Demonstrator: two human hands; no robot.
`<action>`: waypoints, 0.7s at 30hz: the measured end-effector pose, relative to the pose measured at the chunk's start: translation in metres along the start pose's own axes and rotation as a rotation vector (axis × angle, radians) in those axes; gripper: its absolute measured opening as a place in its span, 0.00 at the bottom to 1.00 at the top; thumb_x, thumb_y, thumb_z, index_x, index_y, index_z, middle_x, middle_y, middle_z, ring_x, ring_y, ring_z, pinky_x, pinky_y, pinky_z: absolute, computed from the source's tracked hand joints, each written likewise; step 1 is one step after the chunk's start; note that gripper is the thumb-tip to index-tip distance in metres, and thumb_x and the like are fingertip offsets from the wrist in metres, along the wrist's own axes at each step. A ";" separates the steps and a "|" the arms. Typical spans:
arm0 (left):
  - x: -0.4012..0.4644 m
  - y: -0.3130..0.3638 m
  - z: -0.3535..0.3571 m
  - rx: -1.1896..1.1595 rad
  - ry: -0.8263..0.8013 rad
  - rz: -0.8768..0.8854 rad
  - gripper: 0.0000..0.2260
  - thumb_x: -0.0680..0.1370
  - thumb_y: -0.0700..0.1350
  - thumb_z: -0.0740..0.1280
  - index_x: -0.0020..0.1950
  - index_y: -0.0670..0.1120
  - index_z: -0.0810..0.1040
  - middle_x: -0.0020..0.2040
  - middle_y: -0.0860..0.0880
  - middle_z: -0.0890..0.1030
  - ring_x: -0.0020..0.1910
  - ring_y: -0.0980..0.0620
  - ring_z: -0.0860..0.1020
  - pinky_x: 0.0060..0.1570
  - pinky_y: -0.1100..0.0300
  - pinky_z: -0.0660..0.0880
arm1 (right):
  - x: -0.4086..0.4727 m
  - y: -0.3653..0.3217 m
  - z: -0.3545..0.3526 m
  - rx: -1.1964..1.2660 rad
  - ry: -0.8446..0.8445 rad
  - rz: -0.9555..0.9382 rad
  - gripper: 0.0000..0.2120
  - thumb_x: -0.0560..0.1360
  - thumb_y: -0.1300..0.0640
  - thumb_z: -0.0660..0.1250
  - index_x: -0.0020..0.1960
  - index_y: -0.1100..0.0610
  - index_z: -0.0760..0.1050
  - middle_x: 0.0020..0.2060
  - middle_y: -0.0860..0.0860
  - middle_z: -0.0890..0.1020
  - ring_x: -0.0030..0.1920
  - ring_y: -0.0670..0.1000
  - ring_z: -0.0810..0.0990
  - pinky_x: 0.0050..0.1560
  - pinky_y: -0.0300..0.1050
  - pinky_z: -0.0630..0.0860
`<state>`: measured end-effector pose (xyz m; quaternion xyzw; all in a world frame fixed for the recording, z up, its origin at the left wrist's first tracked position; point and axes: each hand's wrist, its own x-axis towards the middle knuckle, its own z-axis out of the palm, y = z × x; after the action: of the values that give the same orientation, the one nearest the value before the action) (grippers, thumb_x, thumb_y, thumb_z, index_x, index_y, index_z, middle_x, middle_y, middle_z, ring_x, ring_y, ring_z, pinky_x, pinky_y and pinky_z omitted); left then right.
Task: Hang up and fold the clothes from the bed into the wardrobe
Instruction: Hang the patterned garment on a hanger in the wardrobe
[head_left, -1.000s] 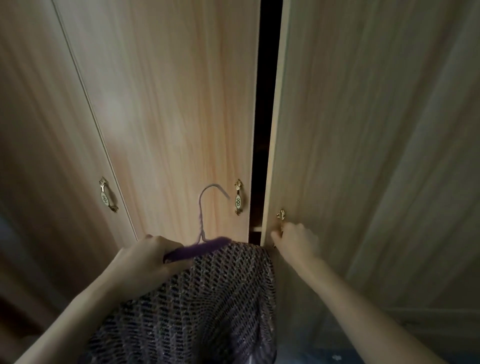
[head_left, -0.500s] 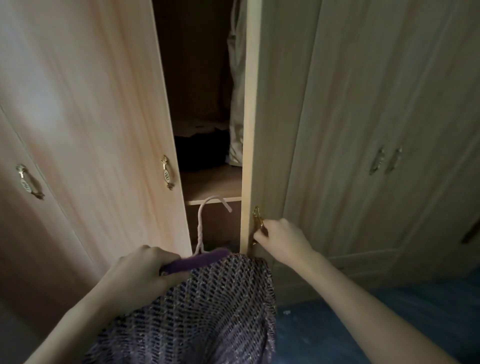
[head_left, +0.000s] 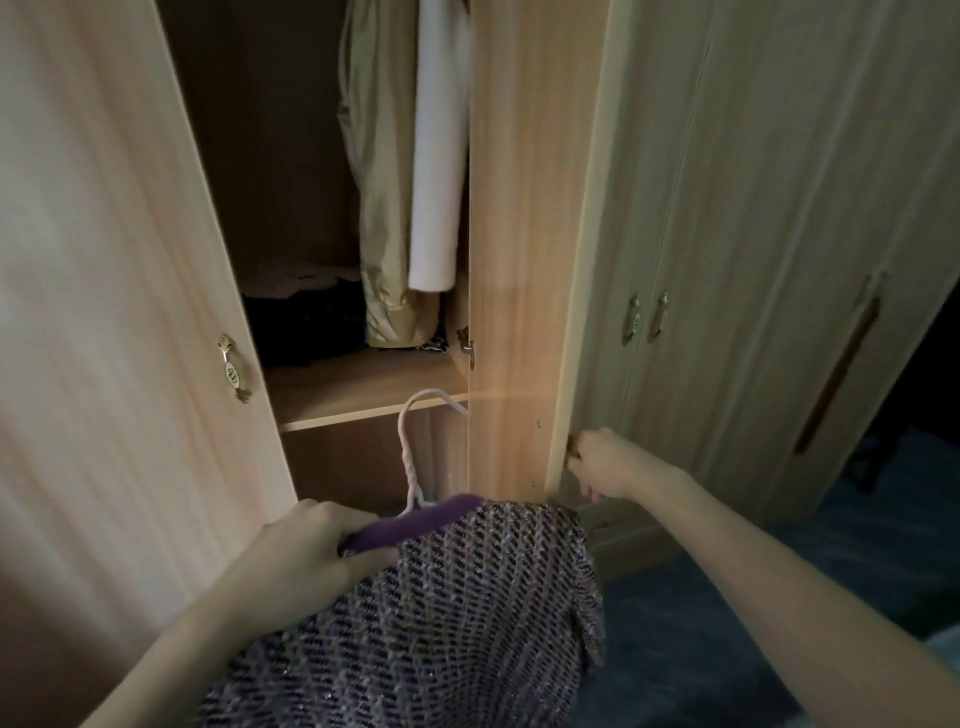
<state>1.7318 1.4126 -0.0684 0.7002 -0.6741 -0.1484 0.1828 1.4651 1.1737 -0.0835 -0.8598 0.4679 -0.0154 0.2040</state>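
With the right hand (head_left: 605, 462) curled round the door (head_left: 524, 260) edge, swing it fully open so the left hand (head_left: 306, 551), gripping the purple hanger (head_left: 415, 522) and tweed top (head_left: 441, 623), gets a clear reach past the 2 hanging garments (head_left: 405, 171).

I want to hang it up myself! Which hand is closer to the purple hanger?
Left. The left hand grips the purple hanger by its shoulder. The right hand is off to the right, holding the open wardrobe door's edge.

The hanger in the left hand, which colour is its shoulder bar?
Purple; the hanger shows best in the head view.
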 end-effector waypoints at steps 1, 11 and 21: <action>0.001 0.004 0.001 0.007 -0.003 0.008 0.09 0.77 0.58 0.68 0.40 0.55 0.80 0.32 0.61 0.78 0.30 0.58 0.74 0.31 0.64 0.65 | 0.000 0.006 -0.003 0.005 -0.001 0.022 0.15 0.83 0.55 0.53 0.58 0.63 0.74 0.40 0.57 0.83 0.35 0.51 0.84 0.42 0.47 0.82; -0.008 0.001 -0.003 0.042 0.003 0.009 0.07 0.76 0.58 0.68 0.47 0.57 0.83 0.32 0.64 0.78 0.31 0.58 0.76 0.30 0.67 0.66 | -0.008 0.027 -0.005 -0.205 0.187 0.113 0.12 0.82 0.54 0.54 0.57 0.55 0.74 0.39 0.51 0.80 0.37 0.52 0.81 0.42 0.53 0.81; -0.031 -0.047 -0.029 -0.033 0.080 -0.202 0.04 0.77 0.53 0.68 0.43 0.61 0.78 0.31 0.59 0.78 0.29 0.62 0.74 0.31 0.71 0.67 | -0.055 -0.097 0.039 0.433 -0.298 -0.138 0.10 0.81 0.53 0.61 0.51 0.54 0.80 0.38 0.49 0.83 0.36 0.46 0.82 0.35 0.38 0.75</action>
<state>1.7853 1.4467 -0.0657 0.7668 -0.5898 -0.1489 0.2051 1.5203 1.2776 -0.0745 -0.8189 0.3588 -0.0023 0.4480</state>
